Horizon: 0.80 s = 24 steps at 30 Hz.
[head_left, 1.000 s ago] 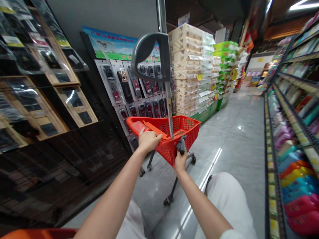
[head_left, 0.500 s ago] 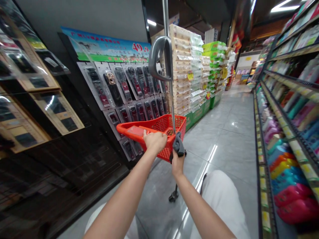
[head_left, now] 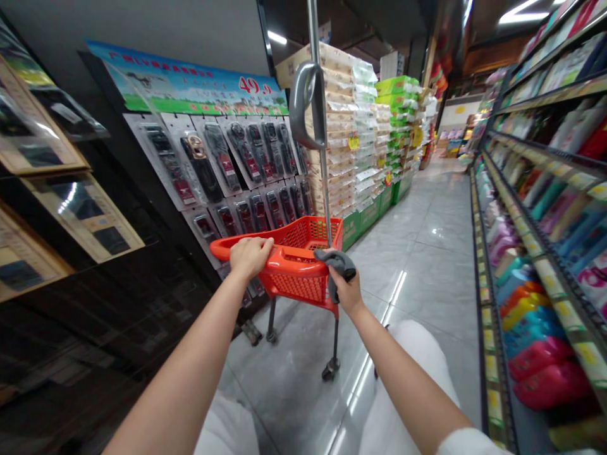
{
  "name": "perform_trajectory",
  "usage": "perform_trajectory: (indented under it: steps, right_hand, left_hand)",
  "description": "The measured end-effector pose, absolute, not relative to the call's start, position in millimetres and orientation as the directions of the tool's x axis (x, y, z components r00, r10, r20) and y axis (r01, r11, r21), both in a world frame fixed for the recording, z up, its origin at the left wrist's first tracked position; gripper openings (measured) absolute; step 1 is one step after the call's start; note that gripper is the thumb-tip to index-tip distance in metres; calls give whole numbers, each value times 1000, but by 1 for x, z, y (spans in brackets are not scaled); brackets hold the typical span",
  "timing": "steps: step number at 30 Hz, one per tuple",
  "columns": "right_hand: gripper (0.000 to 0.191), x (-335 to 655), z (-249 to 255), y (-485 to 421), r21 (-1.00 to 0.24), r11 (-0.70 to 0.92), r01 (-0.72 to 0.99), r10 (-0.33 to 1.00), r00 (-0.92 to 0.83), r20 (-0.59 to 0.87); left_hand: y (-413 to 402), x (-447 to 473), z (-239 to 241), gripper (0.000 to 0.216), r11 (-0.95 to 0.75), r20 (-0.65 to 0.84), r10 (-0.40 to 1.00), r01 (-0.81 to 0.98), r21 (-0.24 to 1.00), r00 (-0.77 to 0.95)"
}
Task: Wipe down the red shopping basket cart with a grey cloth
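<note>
A red plastic shopping cart stands in front of me on dark legs with casters. My left hand is closed over the left part of its handle, fingers wrapped over the top. At the cart's right corner, my right hand grips a crumpled grey cloth. Whether its fingers also hold the cart is hidden. A metal pole with a grey loop-shaped grip rises from the cart basket.
Belts in packages hang on a dark display at the left, with boxed goods nearer me. Stacked cartons line the aisle beyond. A long shelf of colourful goods runs along the right. Grey tiled floor stretches ahead.
My left hand has slid left along the handle and wrapped around it. The cart has turned, bringing its near side and legs into view. The cloth has shifted in my right hand.
</note>
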State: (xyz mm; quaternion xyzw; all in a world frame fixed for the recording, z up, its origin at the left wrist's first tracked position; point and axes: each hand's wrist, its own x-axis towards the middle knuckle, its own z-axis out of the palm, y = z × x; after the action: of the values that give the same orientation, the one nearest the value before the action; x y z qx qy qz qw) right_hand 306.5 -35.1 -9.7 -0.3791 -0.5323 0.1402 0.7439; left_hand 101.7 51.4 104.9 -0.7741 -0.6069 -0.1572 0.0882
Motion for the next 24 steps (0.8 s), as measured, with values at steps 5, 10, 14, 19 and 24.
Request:
perform_trajectory:
  steps: [5, 10, 14, 19, 24]
  right_hand:
    - [27, 295, -6, -29, -723, 684, 100, 607, 472, 640]
    - [28, 288, -13, -38, -646, 735, 205, 493, 492, 718]
    - [32, 298, -15, -32, -717, 667, 203, 487, 609, 625]
    - [42, 281, -17, -41, -567, 490, 663, 342, 452, 824]
    - [53, 276, -19, -48, -282, 346, 895, 413, 125, 902]
  left_hand:
    - [49, 111, 103, 50, -252, 309, 921, 968, 9, 237]
    - [40, 121, 103, 53, -206, 318, 926, 978, -32, 205]
    - [30, 136, 102, 59, -144, 325, 933, 988, -56, 155]
    - [23, 156, 99, 63, -105, 367, 925, 994, -14, 103]
    - [25, 158, 101, 64, -151, 330, 933, 988, 0, 143]
